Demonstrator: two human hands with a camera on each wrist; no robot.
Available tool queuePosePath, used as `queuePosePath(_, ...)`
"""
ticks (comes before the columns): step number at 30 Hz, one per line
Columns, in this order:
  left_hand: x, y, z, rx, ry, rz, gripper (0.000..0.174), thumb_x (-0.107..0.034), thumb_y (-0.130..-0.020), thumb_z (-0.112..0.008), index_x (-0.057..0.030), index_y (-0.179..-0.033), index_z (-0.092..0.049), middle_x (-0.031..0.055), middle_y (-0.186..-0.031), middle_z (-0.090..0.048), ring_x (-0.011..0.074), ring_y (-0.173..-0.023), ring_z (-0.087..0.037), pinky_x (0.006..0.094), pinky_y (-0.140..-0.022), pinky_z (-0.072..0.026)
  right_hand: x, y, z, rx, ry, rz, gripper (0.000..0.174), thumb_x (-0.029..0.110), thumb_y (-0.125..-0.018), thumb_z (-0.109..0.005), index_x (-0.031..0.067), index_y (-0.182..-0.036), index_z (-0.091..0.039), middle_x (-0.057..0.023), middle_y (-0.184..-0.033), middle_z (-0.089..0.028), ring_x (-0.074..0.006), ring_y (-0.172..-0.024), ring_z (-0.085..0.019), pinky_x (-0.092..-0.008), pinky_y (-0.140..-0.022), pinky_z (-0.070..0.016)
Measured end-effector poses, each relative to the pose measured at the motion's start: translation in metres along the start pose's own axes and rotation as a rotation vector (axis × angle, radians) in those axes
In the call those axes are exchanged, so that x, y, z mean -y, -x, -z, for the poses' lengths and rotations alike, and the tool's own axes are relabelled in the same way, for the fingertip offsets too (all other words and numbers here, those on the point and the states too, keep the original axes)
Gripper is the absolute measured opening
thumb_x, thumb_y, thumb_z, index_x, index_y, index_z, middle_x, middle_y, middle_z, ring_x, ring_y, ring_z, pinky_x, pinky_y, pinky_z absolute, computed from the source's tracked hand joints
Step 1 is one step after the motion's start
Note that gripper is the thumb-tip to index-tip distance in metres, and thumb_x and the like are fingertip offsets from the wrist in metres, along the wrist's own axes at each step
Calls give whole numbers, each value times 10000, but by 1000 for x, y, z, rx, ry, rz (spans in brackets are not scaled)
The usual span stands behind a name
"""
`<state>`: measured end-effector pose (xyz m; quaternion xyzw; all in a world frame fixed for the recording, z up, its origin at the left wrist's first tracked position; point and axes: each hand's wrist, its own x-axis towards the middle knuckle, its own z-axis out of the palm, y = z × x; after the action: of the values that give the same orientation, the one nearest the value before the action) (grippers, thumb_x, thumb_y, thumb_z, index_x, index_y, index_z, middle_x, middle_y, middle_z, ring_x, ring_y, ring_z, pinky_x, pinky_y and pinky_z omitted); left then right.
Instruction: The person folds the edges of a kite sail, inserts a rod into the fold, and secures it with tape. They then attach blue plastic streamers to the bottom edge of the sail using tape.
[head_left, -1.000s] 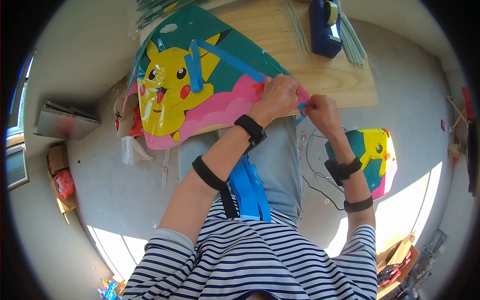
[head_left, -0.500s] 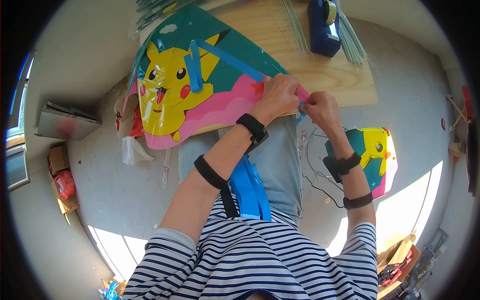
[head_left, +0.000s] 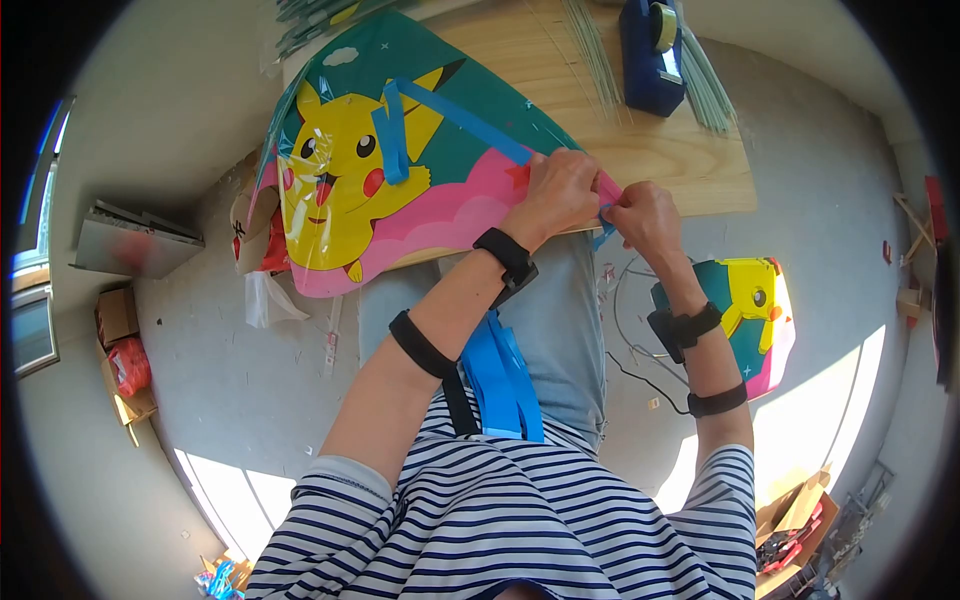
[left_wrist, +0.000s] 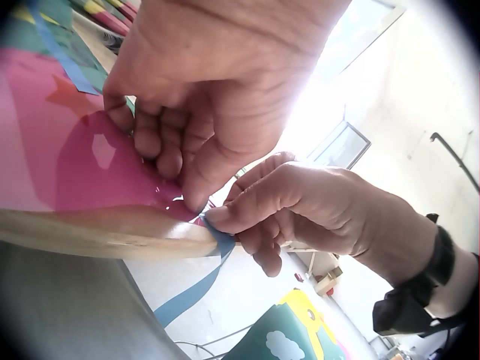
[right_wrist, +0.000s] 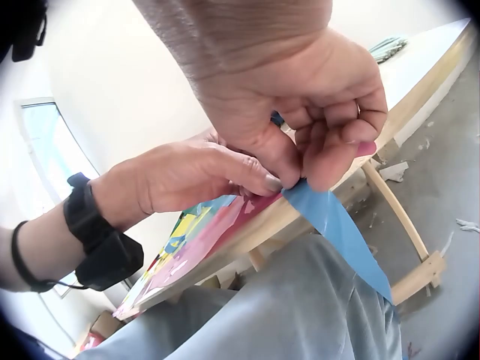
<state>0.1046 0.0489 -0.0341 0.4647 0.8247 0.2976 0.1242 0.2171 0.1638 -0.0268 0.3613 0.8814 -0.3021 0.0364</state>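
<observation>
A plastic kite (head_left: pixel 400 170) printed with a yellow cartoon character on green and pink lies across the left part of the pale wooden surface (head_left: pixel 660 160), its lower edge hanging over towards me. Two blue strips (head_left: pixel 390 130) already lie across its upper part. A bundle of spare blue strips (head_left: pixel 500 375) lies in my lap.

At the kite's pink right corner, my left hand (head_left: pixel 560 190) holds the sheet down, fingers curled with their tips on the plastic and thumb at the edge. Touching it, my right hand (head_left: pixel 640 220) pinches the top end of a narrow blue strip (right_wrist: pixel 337 225) between thumb and fingertips right at that corner; the rest of the strip hangs free below the surface's edge.

I judge the fastening is in progress, not finished: I cannot see anything fixing the strip to the corner.

Further right stands a dark blue tape dispenser (head_left: pixel 650 50). A second, similar kite (head_left: pixel 745 320) lies on the floor.
</observation>
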Motion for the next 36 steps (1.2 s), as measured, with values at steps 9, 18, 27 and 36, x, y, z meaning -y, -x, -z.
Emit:
queuePosePath(9,-3,-2,2,19,5,12,102,-123,-615,-661,-60,-693,-675,141,-760,-680,332,-809,-647,451,-668,-414,16,-4,8,15,178,5,232,177,-680,-649,0,-810,-723,-248,-837,-689,-414,-817,-681,-462,-720,-540)
queuePosePath(18,-2,-3,0,12,-2,22,52,-92,-624,-642,-63,-668,-644,134,-733,-664,338,-794,-633,477,-660,-384,6,-3,21,-108,278,109,193,205,-708,-669,32,-772,-728,-219,-799,-688,-400,-793,-679,-463,-681,-534)
queuePosePath(27,-1,0,-2,-9,-11,12,78,-119,-641,-642,-66,-696,-660,129,-750,-669,342,-823,-632,475,-669,-381,7,-4,6,-144,271,164,167,201,-717,-662,51,-749,-730,-210,-777,-681,-395,-768,-673,-459,-670,-530)
queuePosePath(36,1,1,-2,-27,42,11,66,-114,-637,-637,-64,-675,-658,118,-721,-669,332,-771,-640,469,-615,-388,16,-1,1,-142,254,195,150,177,-707,-655,51,-745,-726,-216,-784,-680,-396,-771,-672,-451,-663,-529)
